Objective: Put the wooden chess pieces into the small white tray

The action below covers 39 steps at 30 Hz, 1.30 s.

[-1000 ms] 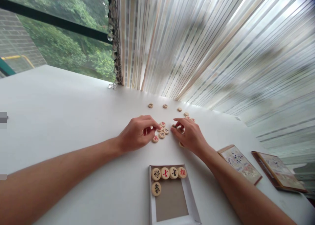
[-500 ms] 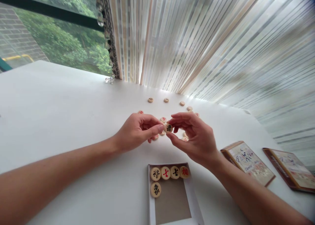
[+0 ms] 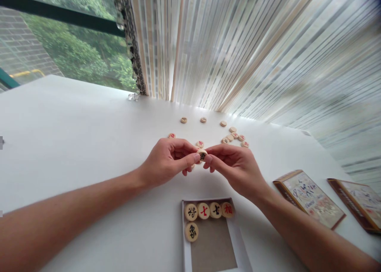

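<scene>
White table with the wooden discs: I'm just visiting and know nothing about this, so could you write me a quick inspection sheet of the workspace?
Surface: white table, with shadows under the hands.
Job's things: one wooden game piece with a black character is held up between the hands; more pieces lie scattered beyond them; five sit in a white cardboard tray.
Clutter: two illustrated boxes at the right; a small glass ornament at the far edge.
Hands: left hand and right hand both pinch the piece with their fingers.
Cables: nothing seen.
Surroundings: striped curtain, and a window showing trees.
</scene>
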{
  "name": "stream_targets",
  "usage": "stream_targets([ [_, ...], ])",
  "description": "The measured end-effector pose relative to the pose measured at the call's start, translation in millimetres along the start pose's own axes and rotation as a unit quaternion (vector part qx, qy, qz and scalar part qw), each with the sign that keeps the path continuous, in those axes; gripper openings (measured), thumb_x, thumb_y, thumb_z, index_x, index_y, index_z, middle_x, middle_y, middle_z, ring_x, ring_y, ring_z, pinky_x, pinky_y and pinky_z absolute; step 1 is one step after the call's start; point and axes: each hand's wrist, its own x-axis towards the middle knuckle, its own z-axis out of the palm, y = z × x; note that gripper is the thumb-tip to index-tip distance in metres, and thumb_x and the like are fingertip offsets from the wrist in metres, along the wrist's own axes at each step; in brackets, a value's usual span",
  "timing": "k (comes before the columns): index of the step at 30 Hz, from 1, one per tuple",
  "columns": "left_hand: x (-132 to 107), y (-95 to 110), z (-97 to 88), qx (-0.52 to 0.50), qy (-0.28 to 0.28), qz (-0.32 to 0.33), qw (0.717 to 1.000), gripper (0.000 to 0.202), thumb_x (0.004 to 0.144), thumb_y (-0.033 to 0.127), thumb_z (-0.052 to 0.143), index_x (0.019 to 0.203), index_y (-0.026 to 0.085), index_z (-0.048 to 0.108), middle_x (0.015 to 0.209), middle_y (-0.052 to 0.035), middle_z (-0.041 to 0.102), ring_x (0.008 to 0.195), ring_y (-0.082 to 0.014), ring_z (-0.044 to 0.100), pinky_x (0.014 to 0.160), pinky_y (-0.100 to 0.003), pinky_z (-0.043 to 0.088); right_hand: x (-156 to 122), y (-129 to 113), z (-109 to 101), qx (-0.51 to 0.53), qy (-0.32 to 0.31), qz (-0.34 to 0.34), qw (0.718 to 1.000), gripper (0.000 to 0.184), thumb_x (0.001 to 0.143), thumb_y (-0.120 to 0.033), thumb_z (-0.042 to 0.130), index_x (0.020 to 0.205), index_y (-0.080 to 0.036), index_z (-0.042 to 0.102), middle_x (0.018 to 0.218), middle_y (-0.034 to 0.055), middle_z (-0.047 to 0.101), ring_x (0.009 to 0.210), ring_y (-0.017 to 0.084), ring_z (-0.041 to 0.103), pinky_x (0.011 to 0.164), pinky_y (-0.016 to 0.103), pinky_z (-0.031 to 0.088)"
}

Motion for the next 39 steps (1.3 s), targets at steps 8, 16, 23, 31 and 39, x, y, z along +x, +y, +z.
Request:
stream_targets([
  [8, -2.2, 1.1, 0.8, 0.001, -0.001, 0.007, 1.000, 0.015, 0.090, 0.024, 0.081, 0.098, 0.012, 0.079, 0.074, -0.0039, 0.076, 0.063, -0.0123, 0.070, 0.055, -0.020, 0.060, -0.4, -5.1, 3.4, 0.033, 0.009, 0.002, 0.999, 0.025, 0.085, -0.042, 0.090, 0.094, -0.020, 0.085, 0.073, 0.0051, 0.081, 0.060, 0.018, 0.076, 0.052, 0.026, 0.063],
  [16, -2.4, 3.6, 2.4, 0.021, 0.008, 0.007, 1.000, 0.029, 0.087, 0.038, 0.087, 0.094, 0.011, 0.081, 0.076, -0.0059, 0.078, 0.065, -0.0146, 0.072, 0.060, -0.024, 0.062, -2.0, -5.6, 3.9, 0.014, 0.018, -0.009, 1.000, 0.027, 0.078, -0.040, 0.095, 0.093, -0.021, 0.085, 0.076, 0.0049, 0.082, 0.064, 0.019, 0.077, 0.061, 0.031, 0.069],
  [23, -3.4, 1.7, 2.7, 0.017, 0.009, 0.008, 1.000, 0.021, 0.086, 0.030, 0.088, 0.095, 0.012, 0.083, 0.076, -0.0058, 0.080, 0.068, -0.0147, 0.074, 0.062, -0.022, 0.063, -0.7, -3.4, 2.0, 0.030, 0.006, 0.013, 0.999, 0.030, 0.077, -0.045, 0.096, 0.087, -0.020, 0.084, 0.074, 0.0049, 0.081, 0.064, 0.018, 0.075, 0.060, 0.029, 0.067],
  [31, -1.4, 3.4, 1.9, 0.013, 0.000, 0.007, 1.000, 0.020, 0.088, 0.031, 0.085, 0.093, 0.013, 0.080, 0.075, -0.0042, 0.077, 0.064, -0.0137, 0.071, 0.061, -0.024, 0.062, 2.9, -5.5, -2.0, 0.056, -0.029, 0.062, 0.996, 0.031, 0.081, -0.046, 0.093, 0.089, -0.018, 0.083, 0.076, 0.0054, 0.080, 0.067, 0.018, 0.076, 0.064, 0.031, 0.066],
  [39, -0.2, 2.9, -0.2, -0.007, -0.013, -0.002, 1.000, 0.018, 0.091, 0.028, 0.081, 0.095, 0.011, 0.077, 0.078, -0.0047, 0.077, 0.064, -0.0126, 0.070, 0.060, -0.022, 0.060, 2.9, -1.7, -3.5, 0.158, -0.052, 0.143, 0.976, 0.025, 0.084, -0.040, 0.091, 0.086, -0.016, 0.082, 0.074, 0.0055, 0.080, 0.065, 0.015, 0.075, 0.059, 0.023, 0.059],
])
